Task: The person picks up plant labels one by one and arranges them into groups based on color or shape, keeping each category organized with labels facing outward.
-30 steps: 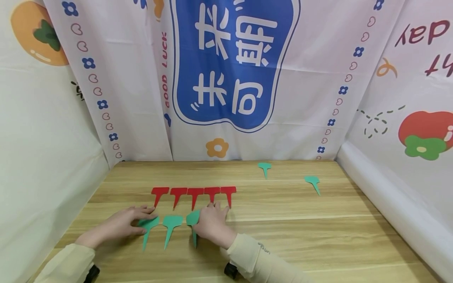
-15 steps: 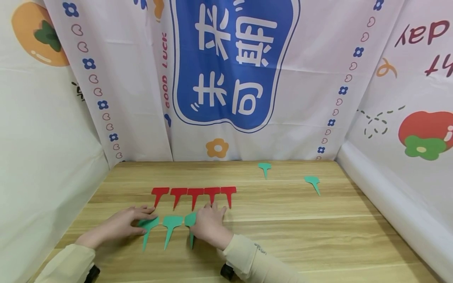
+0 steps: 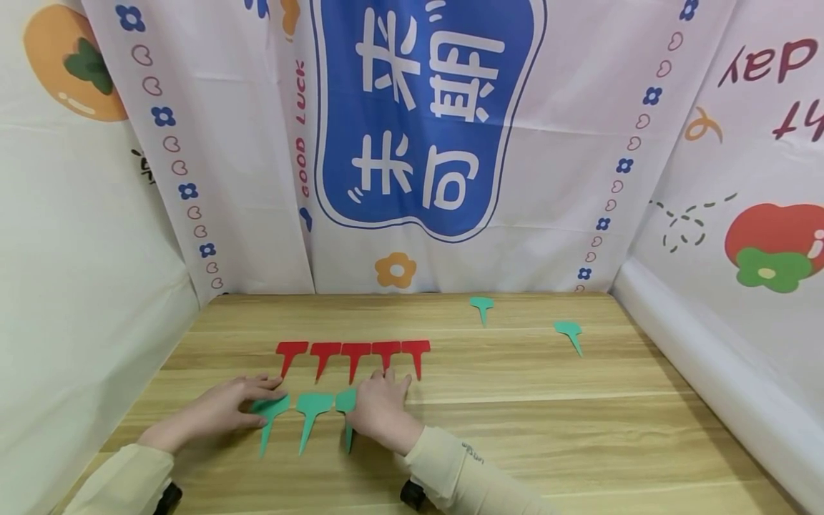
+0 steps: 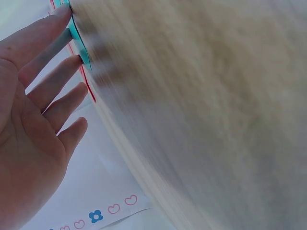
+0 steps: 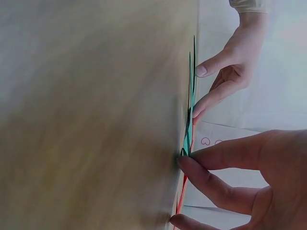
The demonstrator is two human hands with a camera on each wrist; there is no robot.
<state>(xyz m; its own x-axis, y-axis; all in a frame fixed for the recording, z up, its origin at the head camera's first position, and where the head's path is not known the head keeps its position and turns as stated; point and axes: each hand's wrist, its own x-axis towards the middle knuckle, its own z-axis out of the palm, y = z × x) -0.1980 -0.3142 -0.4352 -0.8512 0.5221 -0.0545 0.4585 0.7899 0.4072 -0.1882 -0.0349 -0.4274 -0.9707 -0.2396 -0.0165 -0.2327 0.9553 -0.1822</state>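
Note:
Three green T-shaped plant labels lie in a front row, points toward me. My left hand (image 3: 234, 404), fingers extended, rests at the head of the leftmost green label (image 3: 273, 408). Between both hands is the middle green label (image 3: 314, 409). My right hand (image 3: 386, 409) pinches the third green label (image 3: 345, 399) at its right side and covers part of it. In the right wrist view, the thumb and index fingertip meet at the green label's edge (image 5: 187, 143). Behind them stretches a row of several red plant labels (image 3: 356, 350), heads nearly side by side.
Toward the back of the wooden table (image 3: 579, 429) lie two more green labels, one near the back edge (image 3: 481, 306) and one farther right (image 3: 569, 330). Printed white cloth (image 3: 547, 236) hangs behind the table and along both sides.
My right hand has shifted slightly left with the third green label, bringing its head closer to the middle one, then stayed there. The left hand has kept its place.

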